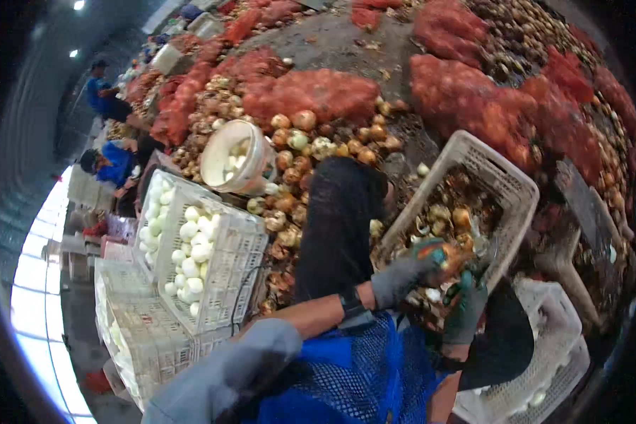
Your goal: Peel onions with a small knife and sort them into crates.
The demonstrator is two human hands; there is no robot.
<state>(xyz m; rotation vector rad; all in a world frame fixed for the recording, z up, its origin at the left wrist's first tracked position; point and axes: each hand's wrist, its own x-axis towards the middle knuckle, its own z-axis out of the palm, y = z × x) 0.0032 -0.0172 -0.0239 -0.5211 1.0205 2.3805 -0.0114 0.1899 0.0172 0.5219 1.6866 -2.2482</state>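
My left hand [408, 274], in a grey glove with green and orange at the fingers, is closed around a brown-skinned onion [459, 261]. Close beside it, my gloved right hand [465, 307] has its fingers bent in toward the onion. Whatever it grips is too small and blurred to make out. Both hands work over a dirty white plastic crate [521, 215]. Inside the crate lie loose onions [439, 213], dark peelings and scraps of skin.
Peeled white onions [193, 258] fill a perforated crate [227, 272] on the left. A white bucket [251, 166] holds some more. Unpeeled onions [287, 201] cover the floor beyond my knee, among red mesh sacks [314, 92]. Two people [113, 166] are at far left; white crates [562, 332] stand at right.
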